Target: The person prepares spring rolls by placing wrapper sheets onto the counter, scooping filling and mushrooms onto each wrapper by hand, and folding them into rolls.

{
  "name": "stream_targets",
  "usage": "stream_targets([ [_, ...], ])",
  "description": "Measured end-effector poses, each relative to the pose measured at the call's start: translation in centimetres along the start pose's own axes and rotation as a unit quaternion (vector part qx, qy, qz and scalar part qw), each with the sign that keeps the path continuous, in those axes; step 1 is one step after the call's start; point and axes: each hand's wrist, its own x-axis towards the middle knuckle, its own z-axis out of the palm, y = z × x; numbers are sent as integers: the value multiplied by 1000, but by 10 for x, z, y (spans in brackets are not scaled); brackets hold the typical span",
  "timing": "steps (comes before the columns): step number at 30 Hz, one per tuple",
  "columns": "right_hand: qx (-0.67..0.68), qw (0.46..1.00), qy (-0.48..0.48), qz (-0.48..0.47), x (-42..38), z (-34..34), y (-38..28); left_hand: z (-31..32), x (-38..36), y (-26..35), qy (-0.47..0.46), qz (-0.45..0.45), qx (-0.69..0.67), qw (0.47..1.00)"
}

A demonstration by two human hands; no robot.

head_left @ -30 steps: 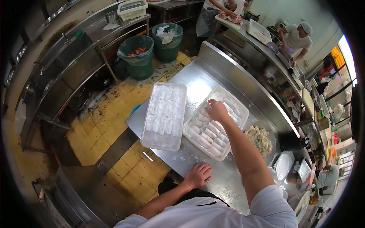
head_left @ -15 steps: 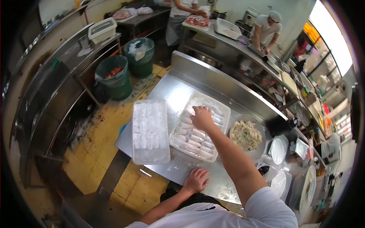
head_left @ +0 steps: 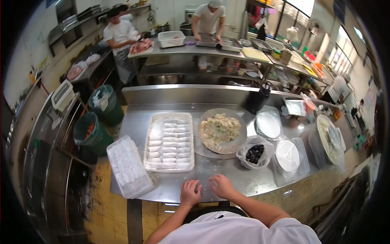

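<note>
Here, open tray (head_left: 169,170), long axis pointing away

Two green bins (head_left: 109,116) stand close together — meat (head_left: 141,46) on a board (head_left: 142,53).

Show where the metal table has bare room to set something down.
Bare patch: between the right hand, the bowl of mix and the bag of dark pieces. A narrow strip lies behind the tray of rolls. Crowded: right side, around the wrapped white discs.
</note>
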Motion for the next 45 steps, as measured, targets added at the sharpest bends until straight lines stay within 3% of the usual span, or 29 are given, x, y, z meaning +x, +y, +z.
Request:
stream_targets([
  [5, 24, 998, 7, 65, -61, -24, 44, 22, 15, 30, -57, 32, -55, 996],
  [8, 27, 994, 75, 69, -77, -47, 75, 47, 33, 73, -91, 56, -97, 990],
  [11, 17, 968, 245, 46, -87, -101, 95, 72, 43, 112, -119, 70, -129, 982],
  [15, -130, 928, 331, 113, -104, -178, 141, 93, 44, 134, -150, 97, -139, 974],
  [20, -339, 862, 301, 226, -113, -223, 209, 100, 45, 140, -153, 101, -127, 975],
  [23, -374, 867, 266, 196, -121, -227, 252, 100, 47, 142, -147, 100, -124, 976],
  [26, -315, 894, 253, 195, -126, -237, 254, 99, 44, 141, -139, 96, -117, 979],
  [27, -310, 887, 300, 164, -123, -237, 253, 98, 43, 141, -137, 92, -118, 979],
  [33, -250, 897, 296, 213, -126, -236, 231, 94, 38, 139, -144, 85, -114, 979],
  [36, -253, 892, 353, 127, -126, -226, 234, 92, 35, 139, -143, 81, -119, 979],
  [39, -245, 890, 365, 121, -130, -220, 234, 90, 33, 141, -154, 72, -123, 978],
  [42, -212, 892, 360, 174, -133, -220, 223, 88, 30, 138, -162, 76, -129, 975],
  [45, -222, 892, 371, 133, -136, -221, 211, 87, 27, 136, -160, 84, -131, 975],
])
